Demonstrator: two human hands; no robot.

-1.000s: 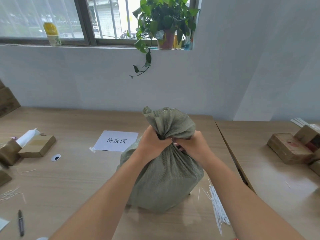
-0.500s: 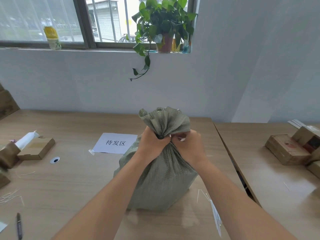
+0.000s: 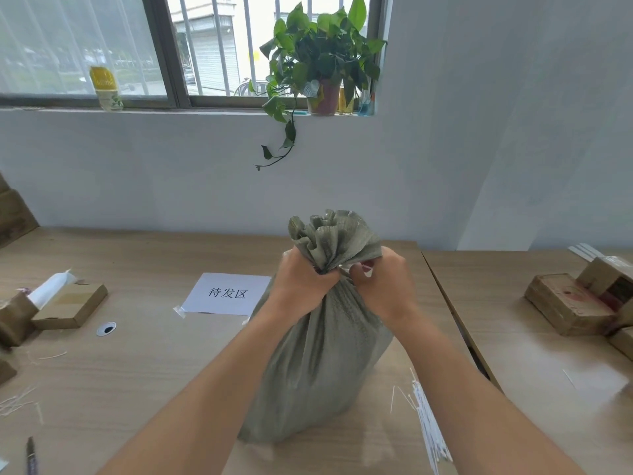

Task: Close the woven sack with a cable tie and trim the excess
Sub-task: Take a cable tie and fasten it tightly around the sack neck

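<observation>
Your left hand [image 3: 301, 279] is clamped on the gathered neck of the woven sack [image 3: 318, 365] standing mid-desk [image 3: 154, 371], right hand [image 3: 380, 286] fingers pinched on something white there, probably the cable tie, so cinching looks underway; next, pull tight, then trim.

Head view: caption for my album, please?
Both hands, left hand and right hand, grip the woven sack by its neck.

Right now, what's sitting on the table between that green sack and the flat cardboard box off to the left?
In the head view, a white paper sign with printed characters lies between the woven sack and the cardboard box, close by the sack.
</observation>
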